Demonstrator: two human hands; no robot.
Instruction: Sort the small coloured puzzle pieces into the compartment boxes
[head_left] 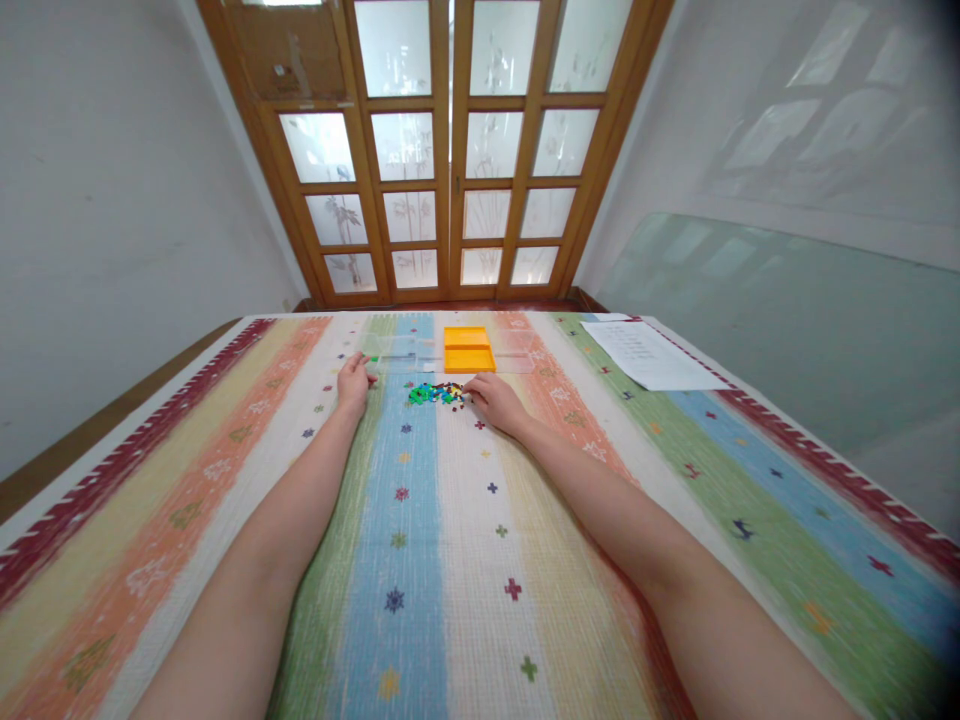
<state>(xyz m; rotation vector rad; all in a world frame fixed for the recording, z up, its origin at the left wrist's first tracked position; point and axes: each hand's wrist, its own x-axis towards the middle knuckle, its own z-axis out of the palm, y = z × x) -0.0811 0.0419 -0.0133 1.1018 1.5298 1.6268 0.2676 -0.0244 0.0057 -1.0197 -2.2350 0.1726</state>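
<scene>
A pile of tiny pieces, mostly green and blue with some yellow and dark ones, lies on the striped tablecloth. My right hand is at the pile's right edge, fingertips pinched together; what they hold, if anything, is too small to name. To the pile's left, my left hand reaches the edge of a clear plastic tray. Its index finger and thumb look apart. A small green piece shows right at its fingertips. Behind the pile stands a yellow two-part tray, with another clear tray at its right.
Printed paper sheets lie on the far right of the table. The striped cloth covers the tabletop. Beyond are wooden doors with glass panes, and a glass sheet leans against the right wall.
</scene>
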